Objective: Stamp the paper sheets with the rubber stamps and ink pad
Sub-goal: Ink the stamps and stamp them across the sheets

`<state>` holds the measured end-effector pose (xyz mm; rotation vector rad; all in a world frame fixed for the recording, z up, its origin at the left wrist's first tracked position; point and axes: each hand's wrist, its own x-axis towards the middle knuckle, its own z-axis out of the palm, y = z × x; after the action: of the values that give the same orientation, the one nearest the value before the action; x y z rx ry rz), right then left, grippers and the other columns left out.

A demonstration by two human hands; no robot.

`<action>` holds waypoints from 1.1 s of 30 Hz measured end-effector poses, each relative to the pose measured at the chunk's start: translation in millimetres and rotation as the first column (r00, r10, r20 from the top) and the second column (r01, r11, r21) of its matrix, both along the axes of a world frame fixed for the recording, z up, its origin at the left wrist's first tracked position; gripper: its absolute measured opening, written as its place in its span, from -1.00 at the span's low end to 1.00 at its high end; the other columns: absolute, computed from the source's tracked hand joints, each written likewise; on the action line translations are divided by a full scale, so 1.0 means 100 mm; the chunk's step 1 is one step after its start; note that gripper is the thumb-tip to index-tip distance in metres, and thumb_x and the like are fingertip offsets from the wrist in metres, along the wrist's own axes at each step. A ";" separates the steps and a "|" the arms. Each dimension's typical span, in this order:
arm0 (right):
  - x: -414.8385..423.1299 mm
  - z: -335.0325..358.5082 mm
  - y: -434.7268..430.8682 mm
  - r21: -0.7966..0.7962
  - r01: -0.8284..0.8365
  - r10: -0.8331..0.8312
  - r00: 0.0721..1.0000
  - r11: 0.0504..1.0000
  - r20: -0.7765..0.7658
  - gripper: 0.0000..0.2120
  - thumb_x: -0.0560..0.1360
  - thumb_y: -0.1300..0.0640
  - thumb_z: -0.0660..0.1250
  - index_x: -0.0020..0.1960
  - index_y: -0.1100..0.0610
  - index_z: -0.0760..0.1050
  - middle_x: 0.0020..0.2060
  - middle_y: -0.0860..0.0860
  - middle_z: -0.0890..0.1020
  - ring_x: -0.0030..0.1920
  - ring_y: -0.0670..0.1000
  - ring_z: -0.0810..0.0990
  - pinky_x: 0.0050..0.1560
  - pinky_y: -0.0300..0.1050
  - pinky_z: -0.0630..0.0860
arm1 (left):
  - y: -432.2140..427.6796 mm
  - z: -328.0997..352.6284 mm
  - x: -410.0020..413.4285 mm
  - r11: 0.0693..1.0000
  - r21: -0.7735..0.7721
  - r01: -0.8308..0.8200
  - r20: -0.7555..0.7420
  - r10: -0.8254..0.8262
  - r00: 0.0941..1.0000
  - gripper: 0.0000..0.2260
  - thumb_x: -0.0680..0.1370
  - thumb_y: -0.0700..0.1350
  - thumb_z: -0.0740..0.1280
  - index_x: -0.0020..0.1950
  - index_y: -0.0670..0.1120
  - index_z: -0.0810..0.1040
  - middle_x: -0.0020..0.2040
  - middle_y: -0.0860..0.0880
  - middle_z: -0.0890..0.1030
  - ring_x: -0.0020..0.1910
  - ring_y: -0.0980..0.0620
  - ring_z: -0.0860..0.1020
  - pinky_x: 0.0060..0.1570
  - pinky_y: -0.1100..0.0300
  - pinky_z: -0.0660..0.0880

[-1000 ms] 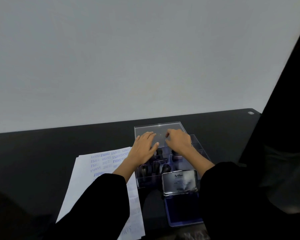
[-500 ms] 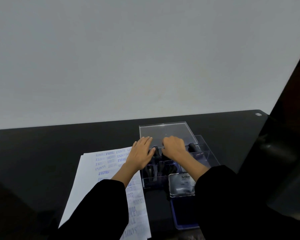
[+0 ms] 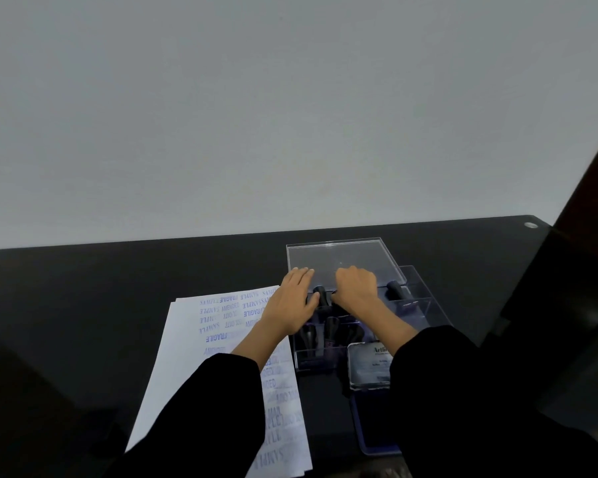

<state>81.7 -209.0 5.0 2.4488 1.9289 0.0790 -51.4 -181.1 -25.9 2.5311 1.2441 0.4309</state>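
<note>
Nearest to the camera, two black sleeves (image 3: 204, 415) come into the view from below. The right one covers a part of the ink pad (image 3: 373, 426). The ink pad lies open on the black table (image 3: 83, 322), with its long axis going from near to far. Its lid (image 3: 366, 369) stands up at the far end, and the label side faces the person.

To the left of it lie the paper sheets (image 3: 194, 357) in a stack. Their long axis also goes near to far, leaning a little to the right at the far end. Blue stamped words, such as SAMPLE and FRAGILE, cover the far and right parts. The left forearm crosses over them.

Just behind the ink pad stands a clear box (image 3: 425, 307) with compartments. The rubber stamps (image 3: 330, 331) stand in it with their dark handles upward.

The left hand (image 3: 290, 305) rests palm down at the left edge of the box. Its fingers are straight and point away from the person, and it holds nothing. The right hand (image 3: 356, 293) is over the middle of the box, knuckles up and fingers curled downward. I cannot tell if they grip anything. Between the two hands one stamp handle (image 3: 320, 296) stands upright.

Behind the hands a clear box lid (image 3: 346, 260) lies flat over the far part of the box. Beyond the table is a plain grey wall (image 3: 290, 115).
</note>
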 end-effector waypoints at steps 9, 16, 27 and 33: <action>0.02 0.09 -0.10 0.144 0.030 -0.009 0.989 0.989 -0.145 -0.76 0.51 0.03 0.29 0.08 0.17 0.51 0.01 0.11 0.62 0.01 0.13 0.60 -0.09 -0.09 0.47 | -0.04 0.07 0.00 0.999 0.033 0.000 -0.061 0.002 0.998 -0.52 0.64 0.01 0.05 0.52 -0.14 0.08 0.53 -0.07 0.13 0.53 -0.01 0.03 0.49 0.02 0.06; -0.01 0.35 -0.32 0.304 0.112 0.007 0.931 0.946 -0.365 -0.78 0.48 0.06 0.30 0.09 0.10 0.44 -0.09 0.07 0.63 -0.10 0.09 0.58 -0.25 -0.16 0.35 | -0.25 0.34 -0.06 0.995 0.091 0.029 -0.031 -0.026 0.999 -0.54 0.64 -0.01 0.07 0.50 -0.15 0.13 0.52 -0.07 0.17 0.52 -0.01 0.08 0.48 0.06 0.07; 0.06 0.72 -1.09 0.390 0.206 0.038 0.845 0.897 -0.534 -0.71 0.45 0.07 0.31 0.16 0.04 0.43 -0.03 0.03 0.62 -0.09 0.06 0.58 -0.18 -0.16 0.40 | -0.82 0.76 -0.32 0.983 0.158 0.097 -0.069 -0.087 0.994 -0.57 0.64 -0.04 0.08 0.48 -0.17 0.20 0.48 -0.10 0.26 0.48 -0.02 0.18 0.41 0.18 0.10; 0.05 0.74 -1.55 0.393 0.220 0.034 0.837 0.893 -0.546 -0.74 0.47 0.06 0.31 0.15 0.06 0.46 -0.03 0.01 0.62 -0.16 -0.02 0.48 -0.18 -0.18 0.35 | -1.19 0.73 -0.37 0.977 0.149 0.156 -0.060 -0.148 0.987 -0.62 0.63 -0.06 0.11 0.42 -0.17 0.29 0.38 -0.09 0.37 0.35 -0.03 0.34 0.30 0.20 0.24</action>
<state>86.8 -364.0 78.9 3.1458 2.1785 -0.2354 -88.9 -300.4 46.7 2.7581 1.0604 0.4475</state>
